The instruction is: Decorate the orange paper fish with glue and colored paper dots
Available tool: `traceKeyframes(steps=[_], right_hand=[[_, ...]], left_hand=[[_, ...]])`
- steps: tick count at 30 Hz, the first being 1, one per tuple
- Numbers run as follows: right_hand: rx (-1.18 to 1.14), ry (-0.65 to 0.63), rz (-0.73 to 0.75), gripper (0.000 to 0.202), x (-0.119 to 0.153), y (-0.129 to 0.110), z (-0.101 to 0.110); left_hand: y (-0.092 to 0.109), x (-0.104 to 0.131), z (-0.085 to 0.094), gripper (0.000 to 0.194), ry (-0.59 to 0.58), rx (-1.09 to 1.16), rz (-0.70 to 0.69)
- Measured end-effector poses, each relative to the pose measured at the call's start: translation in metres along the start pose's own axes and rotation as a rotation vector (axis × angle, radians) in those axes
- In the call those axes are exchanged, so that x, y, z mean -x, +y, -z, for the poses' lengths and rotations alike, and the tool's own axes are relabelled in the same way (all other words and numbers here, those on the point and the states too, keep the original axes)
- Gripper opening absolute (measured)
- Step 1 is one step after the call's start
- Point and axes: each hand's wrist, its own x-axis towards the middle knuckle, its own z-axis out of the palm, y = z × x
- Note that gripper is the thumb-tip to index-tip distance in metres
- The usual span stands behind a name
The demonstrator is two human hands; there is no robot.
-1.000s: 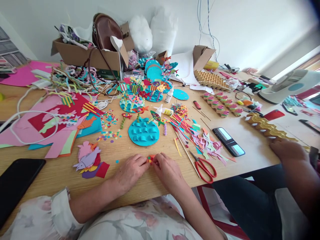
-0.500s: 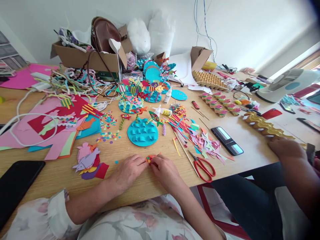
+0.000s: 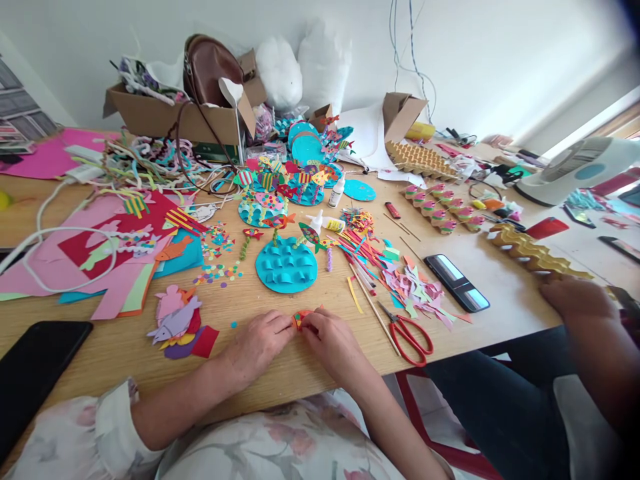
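You are angling both forearms inward over the table [image 3: 277, 377]. Your left hand [image 3: 263, 340] and right hand [image 3: 331, 341] are pinching a dotted orange paper piece [image 3: 300, 319], which is showing between your fingertips, nearer you than the blue oval [image 3: 287, 265].

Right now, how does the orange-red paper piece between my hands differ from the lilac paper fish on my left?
The orange-red piece carries coloured dots; the lilac fish shows none. The left hand and right hand pinch the orange-red piece, partly hiding it; the lilac fish lies untouched on a pile of cut shapes, mostly in view. Both look like paper.
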Motion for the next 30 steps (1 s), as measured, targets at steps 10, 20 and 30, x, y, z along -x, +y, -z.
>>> traceKeyframes(steps=[10, 20, 30], right_hand=[[-0.044, 0.026, -0.024, 0.021, 0.0022, 0.0032, 0.0098], [-0.054, 0.000, 0.021, 0.021, -0.0007, 0.0045, 0.0046], [-0.040, -0.016, 0.038, 0.021, -0.0034, 0.0039, 0.0033]], left_hand=[[-0.0014, 0.0019, 0.0000, 0.020, 0.016, 0.005, -0.016], [-0.0013, 0.0021, 0.0013, 0.020, 0.011, 0.030, -0.012], [-0.0003, 0.0006, 0.0042, 0.020, -0.030, 0.023, 0.000]])
